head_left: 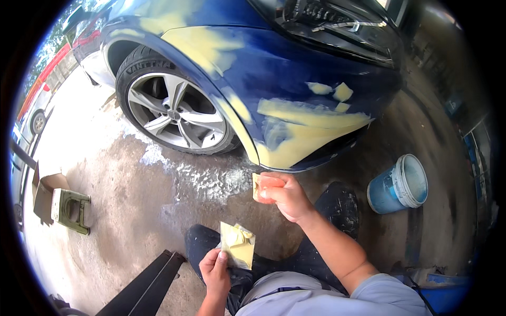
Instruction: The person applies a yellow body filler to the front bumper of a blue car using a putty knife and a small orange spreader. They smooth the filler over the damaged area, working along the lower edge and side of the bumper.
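Before me is the front corner of a blue car (pixel 311 68), with pale yellow filler (pixel 311 126) spread over its bumper and wheel arch. My left hand (pixel 214 271) grips a small flat mixing board (pixel 242 258) by its lower left edge. A lump of yellow body filler (pixel 237 237) lies on the board. In my right hand (pixel 289 196) is an orange-red filler spreader (pixel 267 190), pinched between fingers and thumb. Some yellow paste shows along the spreader's left edge. The spreader is just below the bumper's lower edge; from this view I cannot tell whether they touch.
A blue bucket with a white rim (pixel 382 187) lies tilted on the floor to the right. At left are a green step stool (pixel 73 210) and an open cardboard box (pixel 45 195). White residue (pixel 211 179) marks the floor beside the car wheel (pixel 174 110). A black beam (pixel 147 284) juts in at lower left.
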The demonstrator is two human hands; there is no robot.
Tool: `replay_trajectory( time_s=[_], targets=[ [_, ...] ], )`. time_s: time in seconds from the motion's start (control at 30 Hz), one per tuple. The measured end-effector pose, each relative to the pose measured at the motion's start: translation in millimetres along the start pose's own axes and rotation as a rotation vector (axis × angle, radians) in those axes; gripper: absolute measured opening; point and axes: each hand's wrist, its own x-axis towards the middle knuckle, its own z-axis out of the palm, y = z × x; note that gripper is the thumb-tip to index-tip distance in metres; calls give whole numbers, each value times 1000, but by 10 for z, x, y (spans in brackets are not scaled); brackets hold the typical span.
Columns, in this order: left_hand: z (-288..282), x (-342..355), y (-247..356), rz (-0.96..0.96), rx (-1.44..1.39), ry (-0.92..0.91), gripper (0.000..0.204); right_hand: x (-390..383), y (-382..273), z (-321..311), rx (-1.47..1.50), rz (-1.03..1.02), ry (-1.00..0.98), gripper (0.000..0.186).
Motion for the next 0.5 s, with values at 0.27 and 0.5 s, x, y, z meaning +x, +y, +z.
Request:
replay_trajectory(
  time_s=[0.27, 0.5],
  targets=[
    [440, 161, 120, 26, -40, -158, 22, -982, -213, 141, 75, 99, -118, 36],
    [544, 18, 128, -201, -165, -281, 20, -947, -438, -335, 360, 150, -229, 47]
  ],
)
